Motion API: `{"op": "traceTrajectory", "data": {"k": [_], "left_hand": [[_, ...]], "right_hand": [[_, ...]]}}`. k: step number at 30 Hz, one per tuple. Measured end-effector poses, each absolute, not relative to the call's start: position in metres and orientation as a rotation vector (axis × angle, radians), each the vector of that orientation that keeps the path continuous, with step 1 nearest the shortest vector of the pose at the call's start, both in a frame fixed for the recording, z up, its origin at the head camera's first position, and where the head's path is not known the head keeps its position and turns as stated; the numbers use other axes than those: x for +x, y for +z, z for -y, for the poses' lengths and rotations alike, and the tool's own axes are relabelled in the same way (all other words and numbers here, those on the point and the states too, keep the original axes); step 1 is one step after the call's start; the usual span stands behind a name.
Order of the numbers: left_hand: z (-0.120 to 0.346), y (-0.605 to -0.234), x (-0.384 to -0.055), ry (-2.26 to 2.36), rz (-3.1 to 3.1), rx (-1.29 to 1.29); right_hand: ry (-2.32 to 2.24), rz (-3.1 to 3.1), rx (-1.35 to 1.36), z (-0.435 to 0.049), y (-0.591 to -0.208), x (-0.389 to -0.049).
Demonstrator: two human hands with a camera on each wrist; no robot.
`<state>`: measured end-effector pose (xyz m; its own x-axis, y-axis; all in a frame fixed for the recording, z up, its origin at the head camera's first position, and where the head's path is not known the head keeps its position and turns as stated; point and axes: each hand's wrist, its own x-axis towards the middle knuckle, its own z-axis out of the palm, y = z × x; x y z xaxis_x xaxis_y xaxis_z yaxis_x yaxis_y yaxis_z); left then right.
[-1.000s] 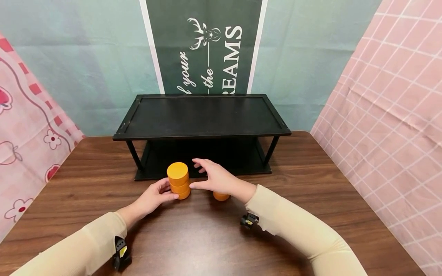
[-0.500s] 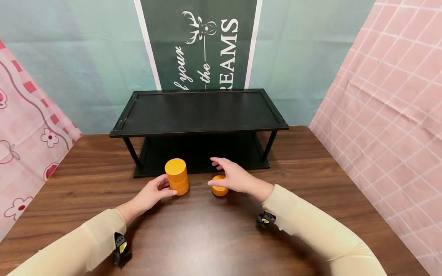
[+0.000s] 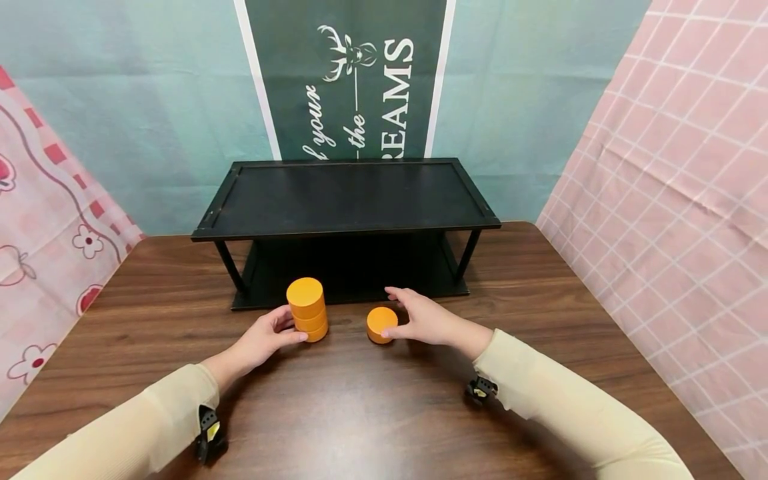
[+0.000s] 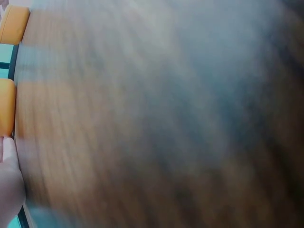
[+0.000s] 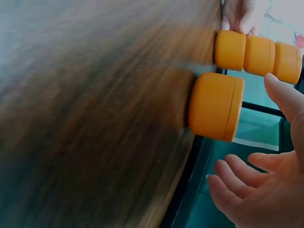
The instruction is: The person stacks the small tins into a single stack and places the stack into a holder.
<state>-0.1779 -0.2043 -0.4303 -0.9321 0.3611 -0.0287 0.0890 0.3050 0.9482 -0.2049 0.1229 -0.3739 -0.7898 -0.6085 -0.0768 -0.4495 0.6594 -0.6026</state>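
Three orange round lidded jars stand in an upright stack in front of the black rack. My left hand holds the stack low on its left side, with thumb and fingers at the bottom jar. A fourth like it, a single orange jar, stands on the table to the right of the stack. Beside that jar is my right hand, its fingers spread and its thumb overlapping the jar's front in the head view. The right wrist view shows a gap between these fingers and the single jar.
A black two-level rack stands behind the jars, its lower shelf close behind them. The brown wooden table stretches toward me. Pink cloths hang at both sides, and a green-blue cloth hangs behind.
My right hand has moved right, away from the stack, and lowered beside the single jar, which shows more fully now. My left hand stays at the stack.
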Motion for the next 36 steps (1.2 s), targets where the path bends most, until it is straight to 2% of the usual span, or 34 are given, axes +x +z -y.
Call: {"op": "traceTrajectory", "data": {"k": [13,21,36], "left_hand": [[0.201,-0.434,-0.172,1.667,-2.319,0.398],[0.199,-0.432,-0.174,1.67,-2.328,0.41],[0.205,-0.43,-0.175,1.668,-2.349,0.419]], "right_hand": [[-0.796,-2.601,-0.863,-0.121,-0.394,-0.199],[-0.806,-2.676,-0.867,-0.12,-0.393,-0.199],[-1.093,-2.717,-0.76,-0.123,-0.385,-0.2]]}}
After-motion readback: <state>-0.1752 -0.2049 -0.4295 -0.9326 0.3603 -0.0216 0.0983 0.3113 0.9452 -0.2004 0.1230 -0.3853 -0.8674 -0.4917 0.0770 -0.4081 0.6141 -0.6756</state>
